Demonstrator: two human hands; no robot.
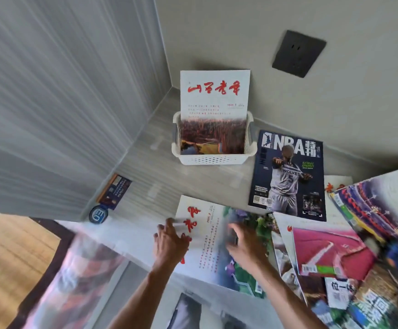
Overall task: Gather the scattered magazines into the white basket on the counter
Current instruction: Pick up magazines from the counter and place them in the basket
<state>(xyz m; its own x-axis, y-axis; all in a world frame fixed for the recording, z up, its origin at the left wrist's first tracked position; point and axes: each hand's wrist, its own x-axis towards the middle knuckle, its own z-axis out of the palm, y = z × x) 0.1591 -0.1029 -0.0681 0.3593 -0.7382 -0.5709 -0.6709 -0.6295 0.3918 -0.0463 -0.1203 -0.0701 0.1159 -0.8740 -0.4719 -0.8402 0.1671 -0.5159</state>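
Observation:
A white basket [213, 159] stands in the counter's far corner with one white-and-red magazine [214, 110] upright inside it. On the counter in front of me lies a white magazine with red characters and a green photo [213, 251]. My left hand [169, 243] rests on its left edge with fingers spread. My right hand [245, 243] presses on its middle, fingers curled; whether it grips the page is blurred. An NBA magazine [288, 176] lies flat to the right of the basket. Several more magazines [340, 252] overlap at the right.
A grey wall corner rises behind the basket, with a dark socket [297, 53] on the right wall. A small dark booklet [114, 191] and a round blue badge [98, 214] lie by the left wall. Blurred magazines [79, 276] lie at lower left beside a wooden floor.

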